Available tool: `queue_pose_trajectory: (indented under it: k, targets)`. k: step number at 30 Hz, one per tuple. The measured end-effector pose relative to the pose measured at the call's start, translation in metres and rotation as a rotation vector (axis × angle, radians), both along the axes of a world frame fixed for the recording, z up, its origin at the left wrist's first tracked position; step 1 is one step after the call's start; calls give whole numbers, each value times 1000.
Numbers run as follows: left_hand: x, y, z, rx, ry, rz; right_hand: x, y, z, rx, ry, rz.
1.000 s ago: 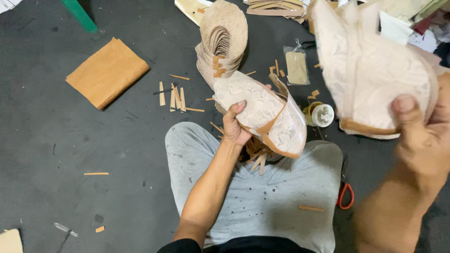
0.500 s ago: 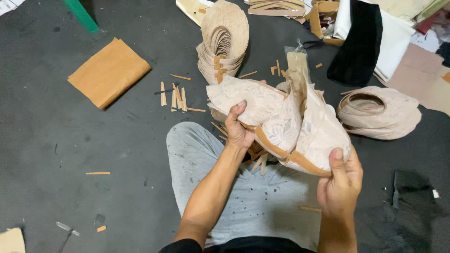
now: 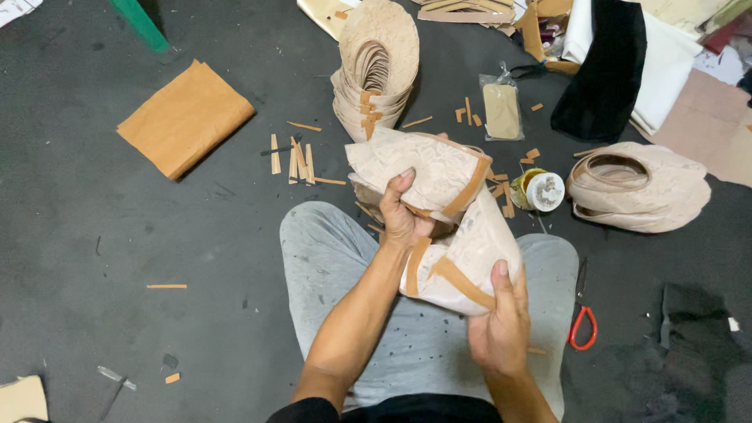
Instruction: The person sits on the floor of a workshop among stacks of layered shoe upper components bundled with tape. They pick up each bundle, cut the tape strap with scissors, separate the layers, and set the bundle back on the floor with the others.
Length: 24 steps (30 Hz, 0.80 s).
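I sit on a dark floor with my grey trousers in view. My left hand grips a beige shoe upper with tan trim, thumb on its top. My right hand holds a second beige upper from below, just under and touching the first one. Both pieces hang above my lap.
A tall stack of beige uppers stands ahead. Another pile lies to the right, next to a small glue pot. A folded tan sheet lies at the left; tan strips are scattered. Red-handled scissors lie by my right leg.
My right hand brought its beige upper in from the far right and lower, against the piece in my left hand. The left hand has barely moved.
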State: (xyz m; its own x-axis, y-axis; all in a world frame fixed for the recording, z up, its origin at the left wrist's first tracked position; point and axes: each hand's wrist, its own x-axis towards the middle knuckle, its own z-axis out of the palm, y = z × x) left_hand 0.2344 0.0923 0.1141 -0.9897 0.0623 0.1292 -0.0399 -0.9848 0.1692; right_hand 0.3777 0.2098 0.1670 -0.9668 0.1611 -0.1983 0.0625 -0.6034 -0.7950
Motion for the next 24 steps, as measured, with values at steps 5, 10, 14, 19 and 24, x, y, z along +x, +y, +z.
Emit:
queue_pose_trajectory:
  k: [5, 10, 14, 19, 24]
  targets:
    - [0, 0, 3, 2, 21, 29, -1, 5, -10, -253, -187, 39]
    - [0, -4, 8, -9, 0, 116, -2, 24, -24, -150, -41, 23]
    - [-1, -18, 12, 10, -27, 118, -26, 86, -3, 96, 64, 142]
    - [-2, -28, -2, -38, 58, 77, -44, 141, 62, 507, 252, 12]
    - [-11, -16, -67, -208, -110, -124, -78, 151, 129, 954, 230, 306]
